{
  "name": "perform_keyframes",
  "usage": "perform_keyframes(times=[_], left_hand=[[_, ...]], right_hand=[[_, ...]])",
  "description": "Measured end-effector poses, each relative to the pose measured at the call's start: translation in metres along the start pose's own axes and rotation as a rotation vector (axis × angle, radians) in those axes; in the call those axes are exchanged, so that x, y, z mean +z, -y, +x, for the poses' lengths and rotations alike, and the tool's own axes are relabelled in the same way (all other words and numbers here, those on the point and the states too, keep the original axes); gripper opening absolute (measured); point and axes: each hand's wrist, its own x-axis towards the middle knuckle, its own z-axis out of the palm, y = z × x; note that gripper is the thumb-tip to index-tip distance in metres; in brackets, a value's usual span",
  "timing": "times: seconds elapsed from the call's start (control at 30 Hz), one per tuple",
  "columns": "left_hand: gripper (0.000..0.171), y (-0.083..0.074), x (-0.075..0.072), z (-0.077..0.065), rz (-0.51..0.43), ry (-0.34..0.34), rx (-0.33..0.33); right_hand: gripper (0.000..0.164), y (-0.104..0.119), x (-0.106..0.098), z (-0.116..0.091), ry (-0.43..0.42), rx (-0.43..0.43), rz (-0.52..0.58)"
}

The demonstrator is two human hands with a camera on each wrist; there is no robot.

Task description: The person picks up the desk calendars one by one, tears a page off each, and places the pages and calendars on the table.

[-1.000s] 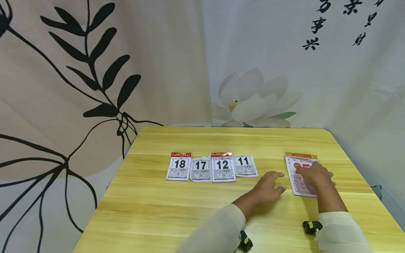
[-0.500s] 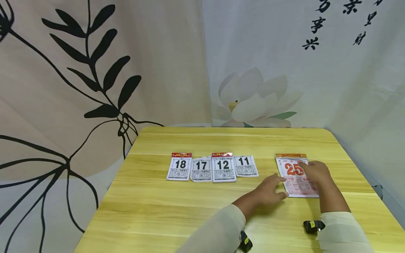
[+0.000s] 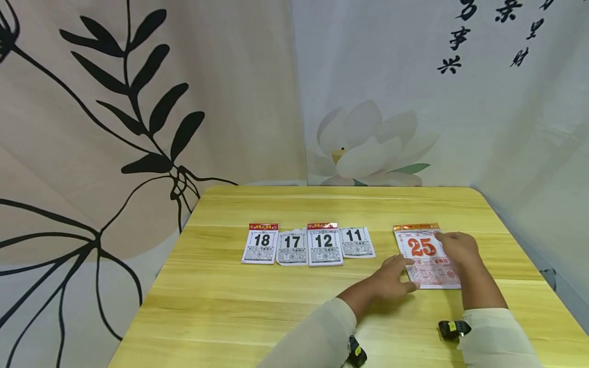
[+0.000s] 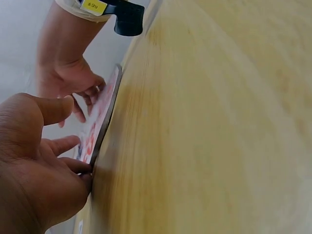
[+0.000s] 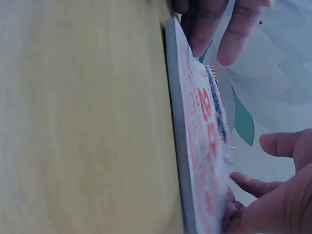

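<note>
A thick tear-off calendar (image 3: 428,268) with an orange band at the top and a large red 25 lies flat at the right of the table. The left hand (image 3: 390,278) is at its left edge with fingers loosely extended, the fingertips touching the side. At the right edge the right hand (image 3: 460,250) lies against the calendar, its fingers partly hidden in the head view. In the right wrist view the right hand (image 5: 280,197) has its thumb and a finger spread apart, while lower fingers touch the calendar's side. Neither hand curls round it.
To the left stands a row of smaller calendar pieces: a red-topped 18 pad (image 3: 259,245), a loose 17 sheet (image 3: 292,247), a red-topped 12 pad (image 3: 325,247) and a loose 11 sheet (image 3: 357,242). A printed curtain (image 3: 248,102) hangs behind the wooden table (image 3: 207,306).
The 25 calendar has slid left across the table, up to the left hand. The right hand has shifted from over its face to its right edge. The left hand has barely moved.
</note>
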Motion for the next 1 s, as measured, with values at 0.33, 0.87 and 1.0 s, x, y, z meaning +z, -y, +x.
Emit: perform_keyframes(times=[0.33, 0.87, 1.0], left_hand=[[0.058, 0.0, -0.003, -0.001, -0.042, -0.015, -0.003], [0.055, 0.003, -0.032, 0.006, -0.677, -0.249, -0.022], [0.055, 0.008, -0.041, 0.01, -0.845, -0.262, 0.006]], right_hand=[[0.057, -0.002, -0.003, 0.005, -0.079, 0.035, 0.154], [0.028, 0.015, -0.002, -0.013, -0.073, -0.05, 0.309], [0.018, 0.023, 0.007, -0.022, -0.036, -0.098, 0.328]])
